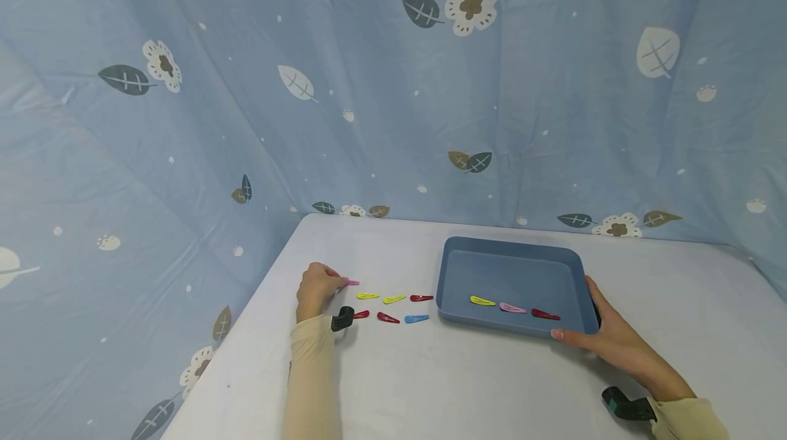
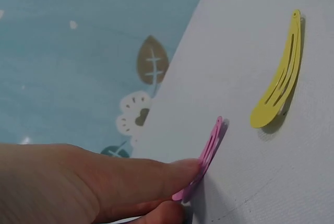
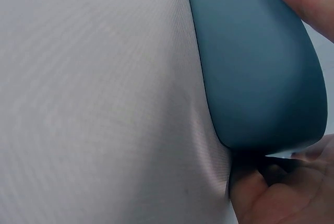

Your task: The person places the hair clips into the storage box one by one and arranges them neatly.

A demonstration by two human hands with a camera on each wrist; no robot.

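Observation:
At the left of the table, my left hand (image 1: 318, 288) pinches a pink snap hair clip (image 2: 210, 148) between thumb and finger, low over the white surface. A yellow hair clip (image 2: 279, 75) lies just beyond it. Other clips sit in two loose rows: another yellow clip (image 1: 394, 299), a dark red clip (image 1: 421, 298), two red ones and a blue clip (image 1: 417, 318). My right hand (image 1: 621, 344) grips the near right corner of a blue-grey tray (image 1: 513, 245), thumb at the front rim, fingers round the right side. Inside lie a yellow, a pink and a red clip.
The white table (image 1: 467, 385) meets a blue patterned cloth (image 1: 369, 85) at the back and left. A dark wrist mount (image 1: 343, 318) on the left sleeve overlaps one red clip in the head view.

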